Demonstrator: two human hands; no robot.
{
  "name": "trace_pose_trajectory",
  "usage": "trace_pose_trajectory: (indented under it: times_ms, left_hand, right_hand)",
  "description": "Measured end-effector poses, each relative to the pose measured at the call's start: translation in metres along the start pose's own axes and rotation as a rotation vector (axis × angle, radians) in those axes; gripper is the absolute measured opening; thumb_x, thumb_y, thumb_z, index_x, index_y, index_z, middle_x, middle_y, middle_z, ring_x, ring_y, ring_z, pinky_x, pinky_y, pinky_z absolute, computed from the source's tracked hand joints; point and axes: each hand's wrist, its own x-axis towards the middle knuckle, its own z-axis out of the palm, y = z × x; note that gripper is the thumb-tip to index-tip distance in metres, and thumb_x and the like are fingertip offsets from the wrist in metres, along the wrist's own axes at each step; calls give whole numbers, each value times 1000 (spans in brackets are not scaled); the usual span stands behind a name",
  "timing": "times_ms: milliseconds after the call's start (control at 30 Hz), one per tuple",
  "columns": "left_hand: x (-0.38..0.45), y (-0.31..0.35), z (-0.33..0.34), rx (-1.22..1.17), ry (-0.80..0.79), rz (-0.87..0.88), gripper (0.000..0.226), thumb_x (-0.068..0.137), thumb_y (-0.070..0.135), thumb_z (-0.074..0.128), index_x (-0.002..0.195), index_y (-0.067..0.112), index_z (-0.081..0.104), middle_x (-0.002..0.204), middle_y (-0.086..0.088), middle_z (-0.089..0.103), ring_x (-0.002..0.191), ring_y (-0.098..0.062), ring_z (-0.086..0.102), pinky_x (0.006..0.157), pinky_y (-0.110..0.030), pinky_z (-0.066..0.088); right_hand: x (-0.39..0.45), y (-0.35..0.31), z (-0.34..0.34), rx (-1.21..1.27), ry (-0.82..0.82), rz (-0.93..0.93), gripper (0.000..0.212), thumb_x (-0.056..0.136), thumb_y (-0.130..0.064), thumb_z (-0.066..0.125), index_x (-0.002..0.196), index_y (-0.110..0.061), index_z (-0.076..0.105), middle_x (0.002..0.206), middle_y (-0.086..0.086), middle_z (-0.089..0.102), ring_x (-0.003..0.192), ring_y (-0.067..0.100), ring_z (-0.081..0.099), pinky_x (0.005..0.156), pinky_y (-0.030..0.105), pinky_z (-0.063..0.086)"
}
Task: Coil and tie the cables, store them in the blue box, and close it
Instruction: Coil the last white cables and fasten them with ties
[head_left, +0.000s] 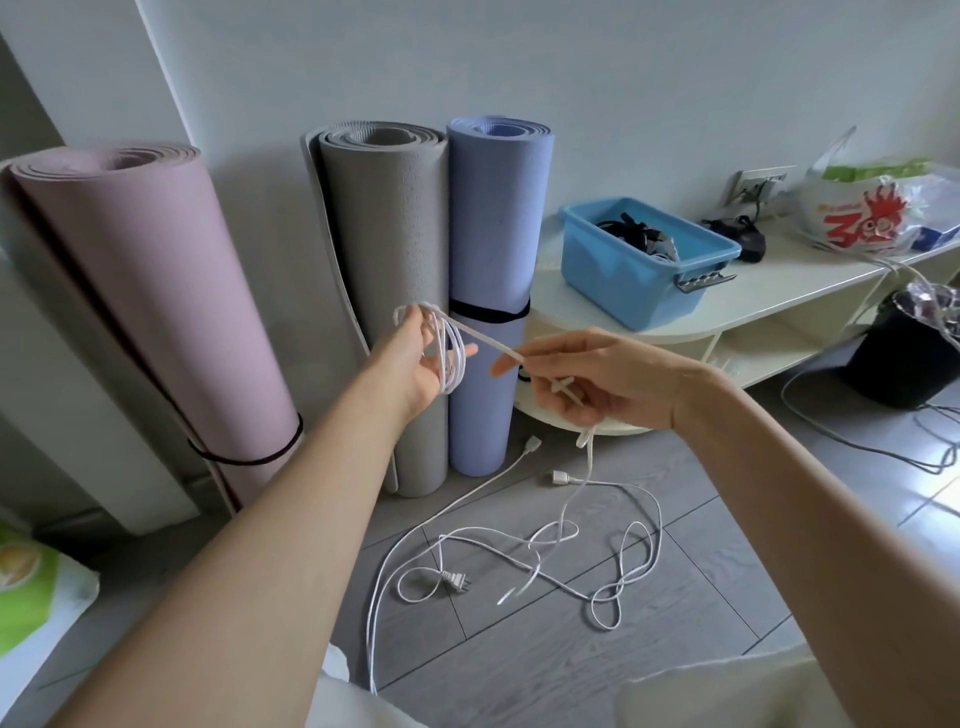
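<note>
Two bare forearms reaching forward over grey floor tiles (519, 665), with loose white cable (545, 545) sprawled in tangled loops below, a two-pin plug (457, 581) at one end and small white connectors lying nearer the wall. Left hand (415, 364) raised palm-up, fingers spread and partly curled, several turns of the white cable wound around them as a coil (449, 348). Right hand (587, 382) just beside it, thumb and forefinger pinched on a taut strand running across from the coil, remaining fingers folded over the slack, which drops from the palm to the floor. Possibly a small tie or clip held among those fingers, though blur makes that uncertain. Behind the hands, three rolled mats standing upright against the wall: pink mat (156, 312) at left, grey mat (395, 234) in the middle, blue mat (498, 218) touching it on the right. Farther right, on a low white shelf unit (779, 296), blue box (639, 260) open, dark cables already inside, grey latch handle at its near end. Beyond the box, a black adapter (748, 239) and a printed plastic bag (878, 208) on the same surface.
</note>
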Motion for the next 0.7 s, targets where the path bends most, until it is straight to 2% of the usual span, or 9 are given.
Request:
trace_pose_trajectory:
  times_ms: [100,167,267,333,400,500,567,600,700]
  left_hand:
    - [0,0,4,-161,-1,71,34,101,34,36,125,17,54,146,5,41,111,-35,60,93,-42,42]
    - [-2,2,3,-176,-16,127,28,102,34,33,98,20,56,118,5,61,86,-27,69,89,-41,44]
    - [-1,9,-3,-344,-67,193,30,102,23,30,79,16,48,85,-3,59,65,-22,66,84,-40,49]
    - [1,14,-9,-492,-106,212,28,99,16,33,75,13,46,66,-7,61,45,-15,62,62,-30,57]
    - [2,18,-15,-588,-120,220,28,97,12,34,71,11,44,45,-2,53,32,-9,49,43,-19,49]
    - [5,22,-27,-589,-106,225,23,90,5,29,71,13,40,37,5,42,26,-5,31,31,-13,30]
    - [4,22,-35,-556,-77,242,15,71,1,31,71,14,39,36,8,38,25,-5,26,30,-12,23]
    - [3,21,-38,-546,-66,240,15,66,2,32,70,14,39,36,8,36,24,-5,25,31,-11,23]
    - [1,16,-30,-546,-136,210,20,80,3,28,69,15,39,34,7,32,25,-6,21,48,-15,21]
  right_hand:
    - [4,0,1,-144,144,49,25,97,-15,45,76,-9,56,51,4,53,35,13,43,37,18,34]
    - [12,4,3,-321,271,85,30,96,-24,49,69,-10,50,47,0,56,39,11,48,45,19,43]
    - [20,14,8,-536,239,89,32,88,-29,59,60,-13,54,54,-2,61,58,14,56,70,29,50]
    - [21,19,12,-445,174,126,32,90,-24,57,62,-11,52,54,-2,59,52,16,52,56,26,43]
    - [22,18,10,-378,286,109,29,89,-25,60,64,-12,51,61,2,55,42,11,39,43,18,29]
    - [19,11,-3,-404,509,31,18,79,-32,71,72,-18,62,74,1,60,49,4,47,42,13,31]
    - [17,11,-9,-642,587,45,24,77,-41,71,70,-17,69,71,-1,64,63,12,53,52,21,38]
    - [16,13,-10,-813,612,65,30,78,-44,68,67,-17,71,68,0,64,65,16,54,55,25,38]
    - [17,23,-9,-1165,580,135,38,83,-44,60,57,-17,65,62,1,59,63,22,55,55,27,34]
